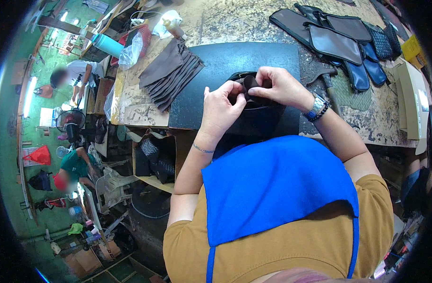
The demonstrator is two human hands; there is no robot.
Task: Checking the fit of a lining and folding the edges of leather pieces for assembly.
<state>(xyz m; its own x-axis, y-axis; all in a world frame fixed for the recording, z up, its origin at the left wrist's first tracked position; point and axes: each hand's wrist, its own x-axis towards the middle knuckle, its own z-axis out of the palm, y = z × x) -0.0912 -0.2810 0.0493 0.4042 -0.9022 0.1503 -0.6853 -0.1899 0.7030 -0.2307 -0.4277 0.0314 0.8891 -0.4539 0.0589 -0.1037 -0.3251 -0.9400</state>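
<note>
A black bag (264, 119) stands at the table's near edge, close to my body, with its mouth facing up. Dark brown lining cloth (250, 84) rises out of the opening. My left hand (224, 104) pinches this lining from the left, fingertips and thumb together. From the right, my right hand (283, 88) grips the same cloth between thumb and bent fingers. The two hands nearly touch over the bag's mouth. The bag's inside is mostly dark, and the fingertips partly cover the cloth. A smooth black mat (197, 106) lies under the work.
Left of the mat lies a fanned stack of dark brown cloth pieces (171, 73). A hammer (328, 81) rests at the right, below several dark pouches (336, 43). An open carton (407, 101) stands far right. A cardboard box (171, 181) holds woven black pieces. Two people work farther left.
</note>
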